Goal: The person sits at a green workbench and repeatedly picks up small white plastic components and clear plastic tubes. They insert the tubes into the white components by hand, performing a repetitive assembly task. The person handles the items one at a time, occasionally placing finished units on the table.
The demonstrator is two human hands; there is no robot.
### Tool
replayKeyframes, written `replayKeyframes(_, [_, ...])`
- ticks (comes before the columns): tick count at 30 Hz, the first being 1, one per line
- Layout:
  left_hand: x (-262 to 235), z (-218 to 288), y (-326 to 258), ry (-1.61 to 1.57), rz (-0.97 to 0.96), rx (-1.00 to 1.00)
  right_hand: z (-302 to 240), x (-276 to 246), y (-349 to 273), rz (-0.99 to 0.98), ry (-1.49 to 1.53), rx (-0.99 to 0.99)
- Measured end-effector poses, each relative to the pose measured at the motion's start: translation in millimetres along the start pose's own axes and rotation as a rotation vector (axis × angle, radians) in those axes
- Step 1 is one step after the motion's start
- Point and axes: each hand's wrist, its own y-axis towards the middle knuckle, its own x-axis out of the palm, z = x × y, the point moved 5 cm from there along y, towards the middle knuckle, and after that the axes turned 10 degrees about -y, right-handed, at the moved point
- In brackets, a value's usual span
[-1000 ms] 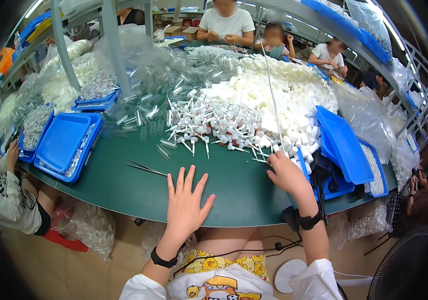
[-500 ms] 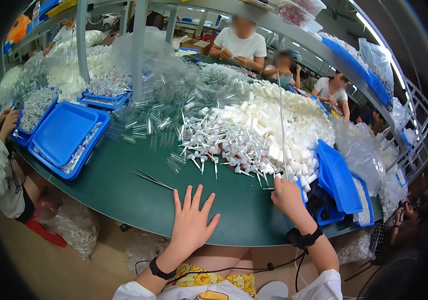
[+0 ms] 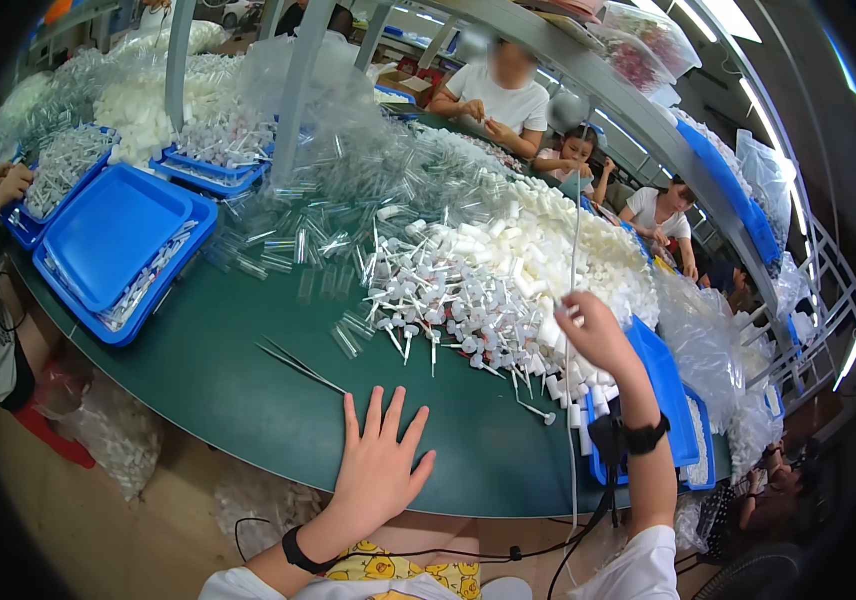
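Note:
My left hand (image 3: 384,455) lies palm down on the green table (image 3: 268,440), fingers spread and holding nothing. Just beyond its index fingertip are metal tweezers (image 3: 300,364), tips pointing away to the left. My right hand (image 3: 596,335) is over the right side of a heap of white cylindrical pieces (image 3: 518,250); its fingers are bent and slightly apart, with nothing visible in them. A thin white cord (image 3: 573,240) runs past its fingertips. Left of it lies a pile of small white sticks with round translucent heads (image 3: 448,305). One such stick (image 3: 538,410) lies apart at the pile's near edge.
Clear plastic tubes (image 3: 348,335) spread behind and left of the sticks. Blue trays (image 3: 118,240) stand at left, beside another person's hands (image 3: 10,185). More blue trays (image 3: 663,375) lean by my right forearm. Grey shelf posts (image 3: 303,90) rise behind; co-workers sit across the table.
My right hand has moved up and away from the table's near part to over the white cylinders. A stick now lies where it was. My left hand stays flat. The view has shifted slightly.

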Motion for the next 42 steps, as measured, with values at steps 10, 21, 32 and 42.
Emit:
replayKeyframes(10, [0.8, 1.0, 2.1, -0.011, 0.018, 0.009, 61.8, 79.0, 88.2, -0.407, 0.800, 0.466])
replayKeyframes(21, [1.3, 4.0, 1.9, 0.013, 0.036, 0.025, 81.5, 87.7, 78.2, -0.278, 0.709, 0.594])
replayKeyframes(32, [4.9, 3.1, -2.7, 0.103, 0.071, 0.006, 52.9, 64.3, 57.9, -0.278, 0.942, 0.441])
replayKeyframes(42, [8.0, 7.7, -1.3, 0.102, 0.067, 0.020, 74.7, 82.5, 79.5, -0.437, 0.876, 0.525])
